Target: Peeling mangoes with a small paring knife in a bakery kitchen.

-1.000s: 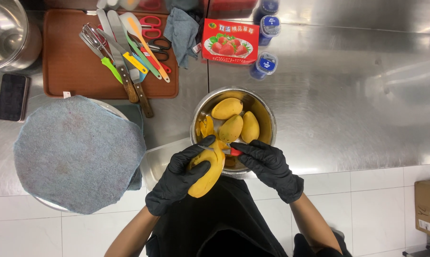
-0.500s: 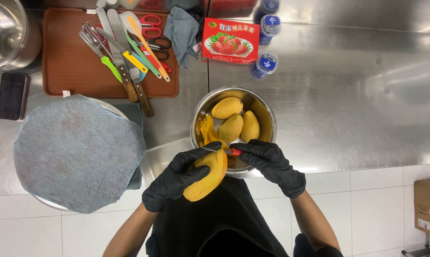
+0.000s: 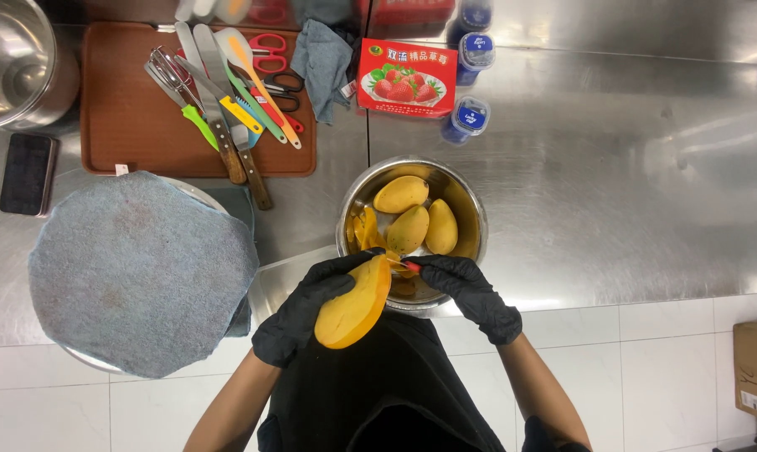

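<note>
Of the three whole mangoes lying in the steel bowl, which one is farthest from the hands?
The mango at the back of the bowl, lying crosswise. The other two lie side by side, closer to the gloved hands.

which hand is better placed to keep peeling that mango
Right. The right hand already holds the small red-handled peeler at the top end of the mango, over the steel bowl. The left hand is wrapped around the fruit, steadying it.

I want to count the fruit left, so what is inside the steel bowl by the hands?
Inside the steel bowl lie three whole mangoes and some yellow peel strips at its left side. The gloved hands and the held mango cover the near part, so anything there is hidden.
</note>
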